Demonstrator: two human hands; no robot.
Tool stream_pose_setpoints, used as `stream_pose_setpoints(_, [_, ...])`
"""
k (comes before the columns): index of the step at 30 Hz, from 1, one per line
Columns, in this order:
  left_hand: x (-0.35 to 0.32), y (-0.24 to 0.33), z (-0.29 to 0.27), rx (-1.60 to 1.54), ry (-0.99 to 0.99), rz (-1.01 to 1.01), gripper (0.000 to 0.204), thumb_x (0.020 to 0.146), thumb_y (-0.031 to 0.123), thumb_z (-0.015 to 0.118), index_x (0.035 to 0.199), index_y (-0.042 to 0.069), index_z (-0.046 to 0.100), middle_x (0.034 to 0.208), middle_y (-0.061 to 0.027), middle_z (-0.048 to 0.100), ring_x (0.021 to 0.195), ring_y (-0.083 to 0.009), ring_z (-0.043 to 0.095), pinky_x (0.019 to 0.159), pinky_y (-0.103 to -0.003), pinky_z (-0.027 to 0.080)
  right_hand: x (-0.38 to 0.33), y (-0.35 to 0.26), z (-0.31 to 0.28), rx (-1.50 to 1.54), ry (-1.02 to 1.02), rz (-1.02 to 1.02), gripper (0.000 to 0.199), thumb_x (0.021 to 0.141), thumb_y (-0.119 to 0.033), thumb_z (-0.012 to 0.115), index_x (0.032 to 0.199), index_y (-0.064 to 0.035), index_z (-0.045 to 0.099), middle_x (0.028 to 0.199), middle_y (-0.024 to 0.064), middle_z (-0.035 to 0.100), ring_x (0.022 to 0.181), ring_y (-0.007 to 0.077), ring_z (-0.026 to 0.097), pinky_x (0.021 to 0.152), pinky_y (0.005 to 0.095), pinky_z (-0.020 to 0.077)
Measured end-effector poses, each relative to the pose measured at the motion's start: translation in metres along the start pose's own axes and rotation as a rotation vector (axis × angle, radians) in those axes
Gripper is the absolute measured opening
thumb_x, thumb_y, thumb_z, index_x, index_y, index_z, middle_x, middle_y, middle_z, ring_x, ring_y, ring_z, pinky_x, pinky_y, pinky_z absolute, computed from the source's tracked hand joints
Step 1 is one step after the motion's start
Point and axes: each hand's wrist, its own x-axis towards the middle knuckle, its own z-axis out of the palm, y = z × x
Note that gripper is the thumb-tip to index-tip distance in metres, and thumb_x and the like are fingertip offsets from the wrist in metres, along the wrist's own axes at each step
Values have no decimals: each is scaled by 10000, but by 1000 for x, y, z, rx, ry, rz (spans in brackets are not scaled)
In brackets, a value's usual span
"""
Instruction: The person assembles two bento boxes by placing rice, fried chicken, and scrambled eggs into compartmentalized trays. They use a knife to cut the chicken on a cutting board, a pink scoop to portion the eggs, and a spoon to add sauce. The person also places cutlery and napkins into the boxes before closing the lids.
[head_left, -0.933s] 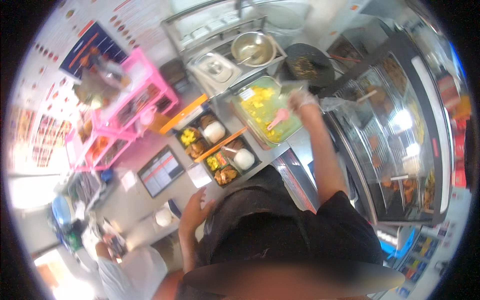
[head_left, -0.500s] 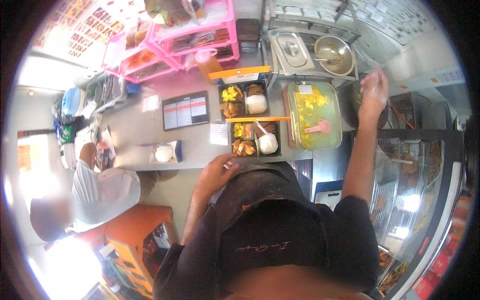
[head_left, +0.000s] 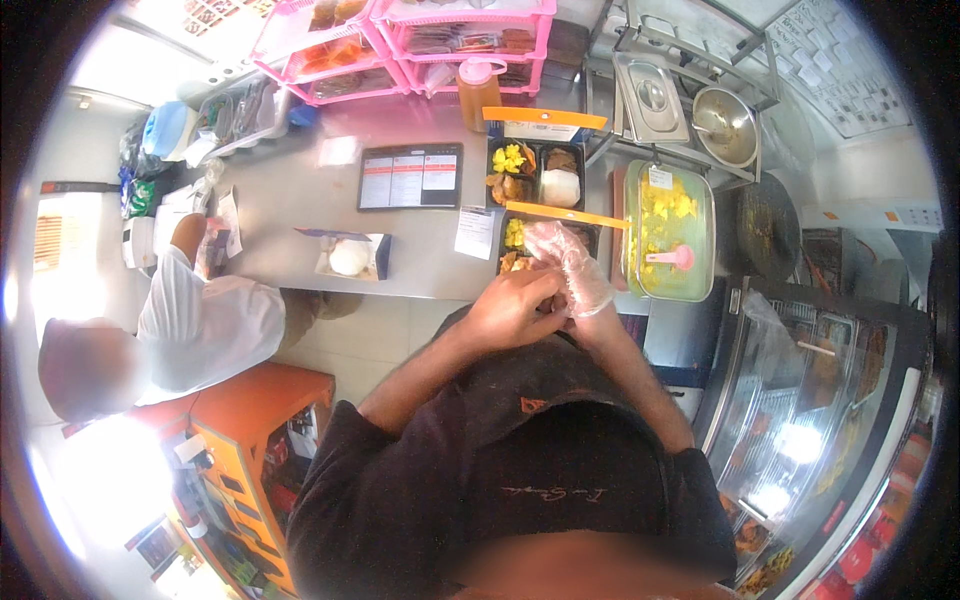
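Hands: the left hand [head_left: 515,305] is bare and the right hand [head_left: 572,270] wears a thin clear plastic glove [head_left: 580,262]; the two are pressed together in front of the body, at the near edge of the counter [head_left: 300,215].
Left hand: its fingers are closed on the glove at the right wrist, seemingly tugging the cuff, which is a thing only the free hand can do.
Right hand: fingers loosely bent inside the glove, nothing else in it that I can make out.
Nearer meal tray: a black compartment tray [head_left: 520,245] lies just beyond the hands, partly hidden by the gloved fingers, with yellow and brown food showing.
Farther meal tray: a second black tray [head_left: 540,175] sits behind it, holding yellow pieces, brown food and a white mound of rice.
Orange lids: one orange strip [head_left: 565,215] lies between the two trays and another [head_left: 545,118] beyond the farther one, likely left off so the trays stay open.
Serving pan: a glass-sided pan of yellow food [head_left: 668,240] stands to the right of the trays, a pink scoop [head_left: 670,258] resting in it within reach of the gloved hand.
Paper slip: a white slip [head_left: 474,232] lies left of the trays.
Tablet: a dark tablet [head_left: 410,177] lies flat farther left.
Other person: someone in a white shirt [head_left: 205,325] leans at the counter's left end.
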Motion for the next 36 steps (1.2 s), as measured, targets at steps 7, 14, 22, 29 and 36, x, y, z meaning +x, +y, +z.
stream_pose_setpoints(7, [-16, -43, 15, 114, 45, -201, 307, 913, 116, 736, 1182, 123, 587, 875, -176, 764, 807, -443, 761, 716, -579, 605, -49, 37, 20, -419, 173, 108, 594, 1184, -376, 533, 1673, -51, 447, 1609, 122, 547, 1470, 241, 515, 1251, 374, 371])
stream_pose_setpoints(14, [-43, -96, 7, 135, 83, -599, 360, 928, -32, 635, 1262, 99, 597, 1092, -234, 750, 1077, -468, 746, 916, -548, 584, -125, 19, 7, -304, -5, 221, 543, 1180, -223, 535, 1669, -10, 437, 1639, 174, 545, 1504, 255, 526, 1225, 401, 451])
stream_pose_setpoints(22, [-66, -66, 48, 174, -150, -262, 416, 874, -23, 634, 1283, 39, 596, 1130, -208, 704, 1025, -343, 720, 928, -459, 558, -206, 30, -21, -697, 236, -186, 648, 939, -128, 789, 1540, -71, 555, 1396, 216, 640, 1336, 393, 611, 1155, 483, 498])
stream_pose_setpoints(29, [-118, 59, 187, -278, -577, -142, 381, 1000, 82, 695, 1366, 25, 603, 1206, -142, 667, 1034, -266, 692, 893, -412, 562, -346, 61, -68, -767, 528, -152, 355, 924, -8, 686, 1275, -63, 691, 1215, 168, 677, 1160, 364, 681, 1016, 464, 545])
stream_pose_setpoints(36, [-156, 106, 255, -26, -1194, -87, 873, 1008, 189, 823, 1720, 80, 329, 1333, -203, 667, 1104, -250, 703, 964, -404, 572, -537, 88, -114, -713, 1144, -111, 231, 970, -40, 700, 1195, -61, 747, 1155, 125, 711, 1101, 264, 699, 972, 398, 567])
